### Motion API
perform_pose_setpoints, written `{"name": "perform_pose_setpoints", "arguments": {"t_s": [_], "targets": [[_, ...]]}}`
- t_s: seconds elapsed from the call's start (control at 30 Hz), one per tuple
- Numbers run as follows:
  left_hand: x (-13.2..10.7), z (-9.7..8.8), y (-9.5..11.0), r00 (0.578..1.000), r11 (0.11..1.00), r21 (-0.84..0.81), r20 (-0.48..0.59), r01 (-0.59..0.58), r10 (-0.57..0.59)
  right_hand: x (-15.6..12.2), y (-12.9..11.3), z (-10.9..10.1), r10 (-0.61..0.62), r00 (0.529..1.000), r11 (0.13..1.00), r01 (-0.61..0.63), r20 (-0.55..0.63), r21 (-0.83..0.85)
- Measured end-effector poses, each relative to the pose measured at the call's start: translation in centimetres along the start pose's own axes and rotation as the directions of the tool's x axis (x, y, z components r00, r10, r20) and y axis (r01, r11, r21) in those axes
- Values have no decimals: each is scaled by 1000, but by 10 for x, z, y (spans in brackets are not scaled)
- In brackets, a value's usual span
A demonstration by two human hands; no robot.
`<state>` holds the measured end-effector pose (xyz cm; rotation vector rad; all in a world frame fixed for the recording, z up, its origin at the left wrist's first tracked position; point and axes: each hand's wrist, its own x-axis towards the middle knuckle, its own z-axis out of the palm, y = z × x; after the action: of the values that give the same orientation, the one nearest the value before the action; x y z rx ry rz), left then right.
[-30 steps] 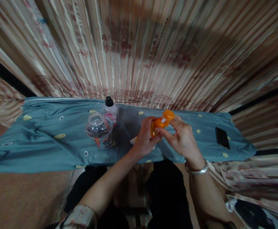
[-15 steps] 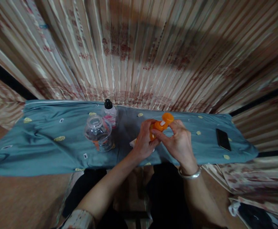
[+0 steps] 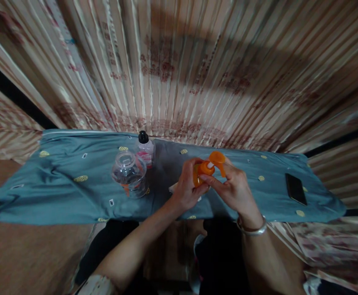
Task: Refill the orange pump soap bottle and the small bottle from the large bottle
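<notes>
An orange pump bottle (image 3: 196, 177) is between my two hands above the cloth, its pump head (image 3: 217, 157) tilted to the right on a short white stem. My left hand (image 3: 185, 185) is wrapped round the bottle's body and hides most of it. With thumb and fingers closed, my right hand (image 3: 236, 188) grips at the orange collar and pump head; the spout hangs down beside its fingers. Part of a small white thing (image 3: 173, 188) shows under my left hand, its kind hidden.
Left of my hands stand a clear plastic jar (image 3: 129, 176) and, just behind it, a small bottle with a black top (image 3: 145, 150). A dark phone (image 3: 295, 188) lies at the right. Patterned blue cloth (image 3: 65, 200) covers the table; a pleated curtain (image 3: 179, 73) hangs behind.
The pump head has turned, so its spout now shows pointing down and to the right. Both hands stay on the bottle. The whole view has shifted slightly.
</notes>
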<state>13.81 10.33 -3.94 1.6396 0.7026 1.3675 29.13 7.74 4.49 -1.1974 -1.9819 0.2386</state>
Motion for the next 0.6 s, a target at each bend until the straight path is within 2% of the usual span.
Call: {"name": "perform_pose_setpoints", "arguments": {"t_s": [0.13, 0.2, 0.33, 0.43, 0.6], "targets": [[-1, -1, 0, 1000, 999, -12, -2, 31, -31, 5, 5, -6, 1, 995, 998, -7, 97, 67], [-2, 0, -2, 999, 999, -4, -7, 32, -32, 5, 5, -7, 28, 995, 998, -35, 100, 61], [-4, 2, -7, 999, 999, 4, -17, -33, 33, 1, 1, 0, 96, 994, 993, -99, -46, -62], [-5, 3, -8, 998, 998, 16, -19, -66, 66, -2, -2, 6, 102, 983, 980, -125, -150, -154], [-6, 2, -6, 999, 998, 28, -10, -47, 47, -3, -6, 7, 97, 987, 989, -110, -130, -99]]}}
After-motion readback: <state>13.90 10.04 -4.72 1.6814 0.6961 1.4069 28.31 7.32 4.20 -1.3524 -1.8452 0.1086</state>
